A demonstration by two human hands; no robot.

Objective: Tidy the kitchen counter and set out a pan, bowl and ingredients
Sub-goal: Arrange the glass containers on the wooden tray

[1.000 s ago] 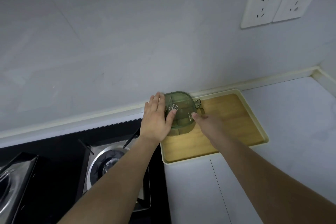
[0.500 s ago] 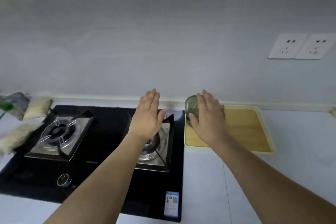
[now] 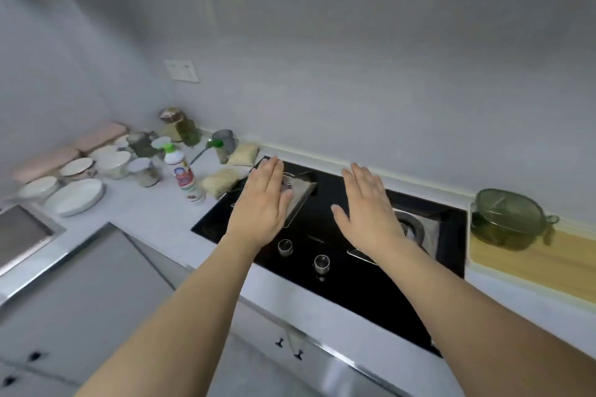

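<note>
My left hand [image 3: 263, 203] and my right hand [image 3: 367, 208] hover flat over the black gas stove [image 3: 338, 271], fingers straight, holding nothing. The green lidded container [image 3: 508, 217] sits on the wooden tray [image 3: 532, 263] at the right, apart from both hands. On the counter to the left lie two packs of noodles [image 3: 222, 180], a white squeeze bottle [image 3: 182, 172], several white bowls and plates [image 3: 75, 196], and glass jars [image 3: 145, 171].
A steel sink edge [image 3: 25, 235] is at the far left. Two stove knobs [image 3: 303, 255] sit near the front of the stove. Pink sponges or boxes [image 3: 45, 163] line the left wall. A metal cup with a green spoon [image 3: 222, 143] stands by the back wall.
Both hands have left the green container and moved left over the stove. The view has swung left, bringing the dishes, bottle and sink into sight.
</note>
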